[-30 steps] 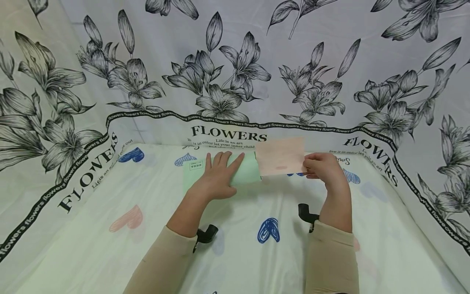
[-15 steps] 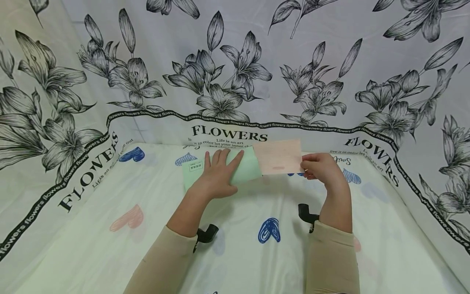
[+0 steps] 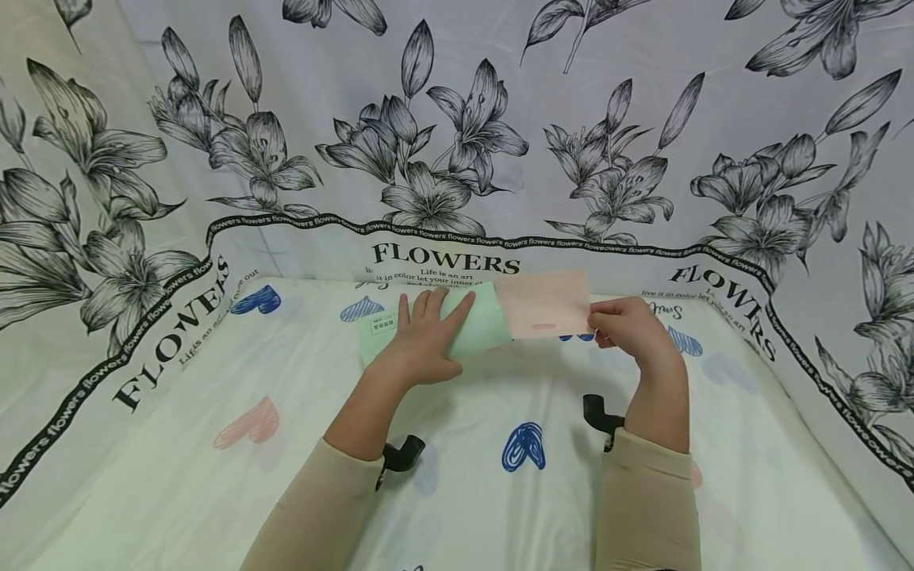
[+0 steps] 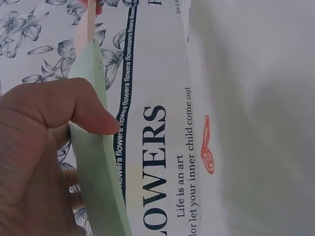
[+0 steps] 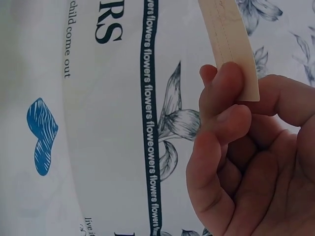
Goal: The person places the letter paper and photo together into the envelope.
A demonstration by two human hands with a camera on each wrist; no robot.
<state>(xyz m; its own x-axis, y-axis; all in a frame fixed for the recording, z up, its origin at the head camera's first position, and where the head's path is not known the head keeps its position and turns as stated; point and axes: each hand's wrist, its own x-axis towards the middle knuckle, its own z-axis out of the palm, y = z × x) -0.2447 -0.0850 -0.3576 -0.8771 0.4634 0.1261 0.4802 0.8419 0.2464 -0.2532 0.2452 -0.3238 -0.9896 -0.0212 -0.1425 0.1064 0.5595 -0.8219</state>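
Observation:
A pale green paper envelope (image 3: 474, 325) is held by my left hand (image 3: 417, 345), fingers spread over its near face. In the left wrist view, my left thumb crosses the edge of the green envelope (image 4: 96, 162), with the other fingers of that hand (image 4: 37, 147) on the opposite side. My right hand (image 3: 631, 329) pinches the right end of a pale pink card (image 3: 546, 305). The card's left end disappears at the envelope's right edge. From the right wrist, the card (image 5: 234, 39) is between thumb and fingers of my right hand (image 5: 246, 157).
A white cloth with blue and pink hearts (image 3: 500, 515) lies below the hands. Behind stands a flower-printed curtain (image 3: 543, 198) with a black lettered band. Black devices sit at both wrists, one by the left cuff (image 3: 403, 454) and one by the right (image 3: 601, 414).
The pink card has shifted slightly left, and its left end is now hidden at the green envelope's right edge, where it earlier showed in front. My left hand stays nearly still.

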